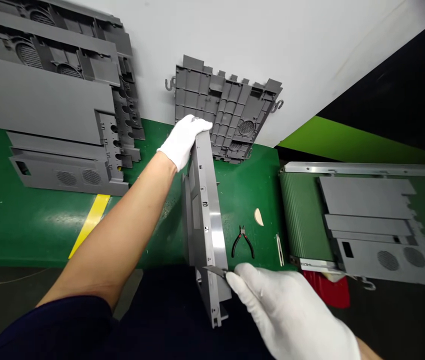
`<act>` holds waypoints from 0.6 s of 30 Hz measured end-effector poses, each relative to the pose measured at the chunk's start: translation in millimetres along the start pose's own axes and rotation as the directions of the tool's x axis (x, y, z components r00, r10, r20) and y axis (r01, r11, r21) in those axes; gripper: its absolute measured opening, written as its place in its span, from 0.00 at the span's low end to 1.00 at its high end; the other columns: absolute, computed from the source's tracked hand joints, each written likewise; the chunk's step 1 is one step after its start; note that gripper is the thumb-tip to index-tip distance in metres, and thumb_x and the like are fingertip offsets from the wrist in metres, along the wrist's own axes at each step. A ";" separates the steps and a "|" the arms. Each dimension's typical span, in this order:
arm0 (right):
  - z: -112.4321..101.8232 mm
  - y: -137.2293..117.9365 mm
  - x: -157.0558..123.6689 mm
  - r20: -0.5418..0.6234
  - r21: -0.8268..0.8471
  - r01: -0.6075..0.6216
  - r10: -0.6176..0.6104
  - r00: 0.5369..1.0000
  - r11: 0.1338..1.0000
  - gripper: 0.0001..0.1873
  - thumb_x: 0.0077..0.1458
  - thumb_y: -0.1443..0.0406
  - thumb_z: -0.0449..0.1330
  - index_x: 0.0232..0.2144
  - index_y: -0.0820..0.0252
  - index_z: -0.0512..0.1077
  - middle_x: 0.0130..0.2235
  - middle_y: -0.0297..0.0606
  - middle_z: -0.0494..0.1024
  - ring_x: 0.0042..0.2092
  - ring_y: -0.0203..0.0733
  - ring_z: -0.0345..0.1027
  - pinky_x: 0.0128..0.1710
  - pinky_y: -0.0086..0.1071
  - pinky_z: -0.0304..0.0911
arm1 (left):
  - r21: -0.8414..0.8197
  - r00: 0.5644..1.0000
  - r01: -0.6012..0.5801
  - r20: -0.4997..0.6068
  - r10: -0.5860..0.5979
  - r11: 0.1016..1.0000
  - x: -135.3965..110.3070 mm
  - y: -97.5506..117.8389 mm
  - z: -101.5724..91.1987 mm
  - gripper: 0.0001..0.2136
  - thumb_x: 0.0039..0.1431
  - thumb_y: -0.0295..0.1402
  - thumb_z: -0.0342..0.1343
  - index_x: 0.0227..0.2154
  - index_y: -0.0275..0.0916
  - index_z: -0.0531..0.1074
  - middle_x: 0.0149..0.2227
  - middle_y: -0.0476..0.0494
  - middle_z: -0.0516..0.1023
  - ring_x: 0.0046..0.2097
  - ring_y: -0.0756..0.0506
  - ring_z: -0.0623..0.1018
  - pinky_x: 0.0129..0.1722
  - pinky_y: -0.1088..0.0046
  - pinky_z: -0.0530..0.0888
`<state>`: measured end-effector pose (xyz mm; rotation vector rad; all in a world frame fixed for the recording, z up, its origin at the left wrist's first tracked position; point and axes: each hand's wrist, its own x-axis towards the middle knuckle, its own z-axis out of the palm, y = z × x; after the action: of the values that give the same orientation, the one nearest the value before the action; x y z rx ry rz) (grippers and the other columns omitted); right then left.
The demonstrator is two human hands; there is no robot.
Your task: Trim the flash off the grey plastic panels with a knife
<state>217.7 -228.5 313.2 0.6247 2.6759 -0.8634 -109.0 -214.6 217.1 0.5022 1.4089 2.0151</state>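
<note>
Head view: knife, handle mostly hidden
Panel: gray, slotted, edge-on
Left hand: grips panel's far end
Right hand: clasps knife

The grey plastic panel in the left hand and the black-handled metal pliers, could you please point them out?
Grey plastic panel (204,217): head view, middle of its slotted edge.
Black-handled metal pliers (242,232): head view, on the pivot.

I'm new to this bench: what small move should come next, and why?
Perhaps draw the knife lightly along the edge of the panel: the left hand grips the far end, and the right hand holds the blade at that edge, though contact is unclear.
</note>
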 end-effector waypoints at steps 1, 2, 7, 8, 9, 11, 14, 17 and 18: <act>-2.2 -2.5 4.5 0.003 -0.027 -0.002 0.002 1.000 1.000 0.24 0.68 0.47 0.49 0.25 0.52 0.68 0.20 0.32 0.68 0.20 0.37 0.56 0.21 0.30 0.53 | 0.001 1.000 -0.009 -0.005 0.009 1.000 -0.4 0.0 -0.6 0.14 0.55 0.31 0.64 0.27 0.39 0.60 0.30 0.50 0.67 0.32 0.49 0.71 0.39 0.68 0.71; -3.9 -4.5 8.2 -0.004 -0.051 -0.007 0.007 1.000 0.999 0.25 0.67 0.47 0.49 0.25 0.52 0.68 0.20 0.32 0.67 0.19 0.36 0.54 0.20 0.30 0.50 | 0.004 1.000 -0.016 -0.014 0.016 1.000 -0.7 0.0 -1.2 0.14 0.55 0.31 0.64 0.26 0.39 0.60 0.30 0.50 0.67 0.33 0.48 0.72 0.40 0.67 0.72; -7.7 -7.6 13.9 -0.020 -0.121 -0.001 -0.002 1.000 0.993 0.25 0.67 0.46 0.49 0.24 0.53 0.67 0.18 0.32 0.64 0.18 0.34 0.44 0.19 0.33 0.40 | 0.021 0.999 -0.020 -0.040 0.021 1.000 -2.0 2.0 -5.1 0.13 0.55 0.30 0.63 0.26 0.39 0.61 0.30 0.49 0.67 0.38 0.46 0.74 0.45 0.64 0.73; -8.2 -7.7 13.8 -0.013 -0.127 0.011 -0.013 1.000 0.992 0.25 0.67 0.47 0.50 0.23 0.53 0.66 0.17 0.31 0.64 0.17 0.34 0.43 0.20 0.33 0.39 | 0.024 0.999 -0.024 -0.039 0.024 0.999 -2.4 2.6 -6.0 0.13 0.55 0.30 0.63 0.26 0.39 0.61 0.30 0.49 0.68 0.38 0.45 0.74 0.45 0.64 0.74; -8.7 -8.1 13.8 -0.007 -0.136 0.024 -0.025 1.000 0.990 0.25 0.67 0.47 0.50 0.23 0.53 0.66 0.17 0.31 0.63 0.17 0.34 0.42 0.20 0.34 0.38 | 0.027 0.999 -0.025 -0.038 0.026 0.999 -2.7 3.1 -6.8 0.13 0.55 0.30 0.63 0.26 0.39 0.62 0.31 0.48 0.68 0.39 0.45 0.74 0.46 0.64 0.74; -9.7 -9.7 14.4 -0.010 -0.176 0.045 -0.047 0.999 0.983 0.25 0.67 0.48 0.50 0.21 0.53 0.64 0.16 0.31 0.62 0.17 0.34 0.40 0.20 0.35 0.36 | 0.037 0.999 -0.022 -0.041 0.023 0.999 -3.6 3.9 -7.9 0.13 0.55 0.30 0.63 0.26 0.39 0.62 0.31 0.48 0.68 0.39 0.45 0.74 0.47 0.63 0.74; -10.8 -13.1 15.6 -0.046 -0.302 0.069 -0.087 0.995 0.951 0.26 0.67 0.50 0.49 0.20 0.54 0.62 0.14 0.31 0.60 0.16 0.34 0.39 0.20 0.36 0.32 | 0.054 0.999 -0.010 -0.050 0.013 0.999 -4.8 4.9 -7.6 0.12 0.56 0.30 0.62 0.27 0.39 0.62 0.31 0.48 0.68 0.41 0.45 0.75 0.48 0.63 0.74; -11.3 -15.2 15.2 -0.044 -0.471 0.159 -0.203 0.978 0.868 0.24 0.68 0.54 0.49 0.20 0.52 0.64 0.13 0.32 0.62 0.14 0.36 0.46 0.20 0.38 0.32 | 0.065 0.998 -0.021 -0.058 0.025 0.998 -5.7 5.7 -6.0 0.11 0.56 0.29 0.61 0.26 0.39 0.62 0.32 0.48 0.68 0.41 0.45 0.75 0.48 0.63 0.74; -11.4 -15.3 14.6 -0.036 -0.524 0.194 -0.249 0.968 0.829 0.23 0.68 0.55 0.49 0.21 0.52 0.65 0.13 0.33 0.63 0.13 0.38 0.50 0.20 0.38 0.32 | 0.068 0.998 -0.023 -0.062 0.028 0.997 -5.8 6.0 -5.5 0.11 0.56 0.29 0.61 0.26 0.39 0.62 0.32 0.48 0.68 0.41 0.45 0.75 0.47 0.63 0.74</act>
<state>196.4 -228.2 324.3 0.2328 2.9294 -0.1211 -109.7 -223.7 221.0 0.4921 1.5201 2.0249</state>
